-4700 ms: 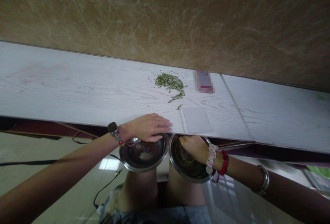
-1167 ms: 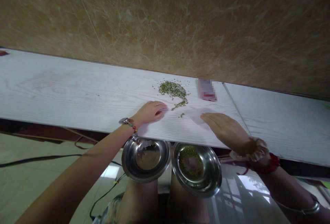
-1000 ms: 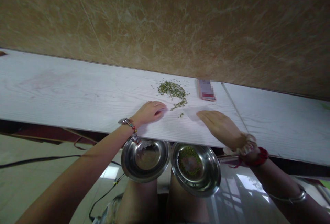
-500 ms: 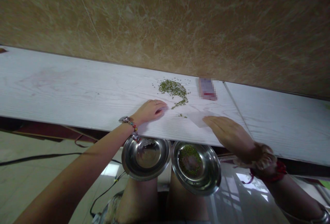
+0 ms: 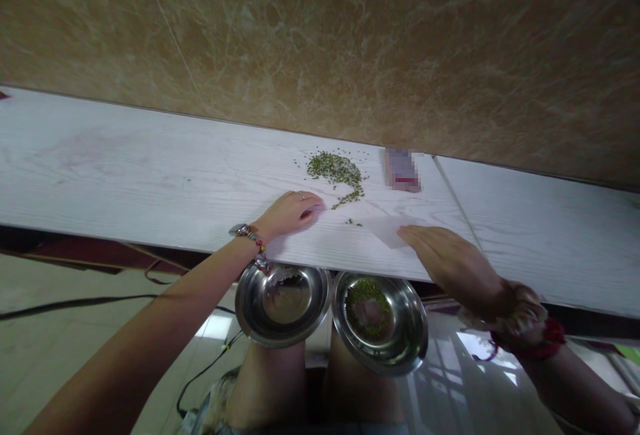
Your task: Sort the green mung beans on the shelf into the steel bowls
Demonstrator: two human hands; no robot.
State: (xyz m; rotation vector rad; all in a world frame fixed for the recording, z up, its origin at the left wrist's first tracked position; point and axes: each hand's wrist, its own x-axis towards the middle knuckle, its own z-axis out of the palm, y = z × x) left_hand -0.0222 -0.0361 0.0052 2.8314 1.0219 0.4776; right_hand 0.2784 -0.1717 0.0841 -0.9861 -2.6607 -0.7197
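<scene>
Right hand (image 5: 445, 258), fingers together, gone from right round steel bowl (image 5: 409, 331) to flat translucent sheet (image 5: 383, 229), work now by small green beans (image 5: 334, 168) on white wood-grain table (image 5: 150, 161); left hand (image 5: 287, 213) curled beside them, either's grip unclear.

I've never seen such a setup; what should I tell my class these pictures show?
There is no machine, only a person's left hand and right hand, seen by one camera worn on the head, looking down. On the white table lie small green beans and, nearby, what looks like a phone, blurred out. The right hand holds a thin sheet by its edge; the left hand rests beside the beans, and what it holds, if anything, is unclear. At the table's near edge are two metal bowls, the right one containing beans.
</scene>
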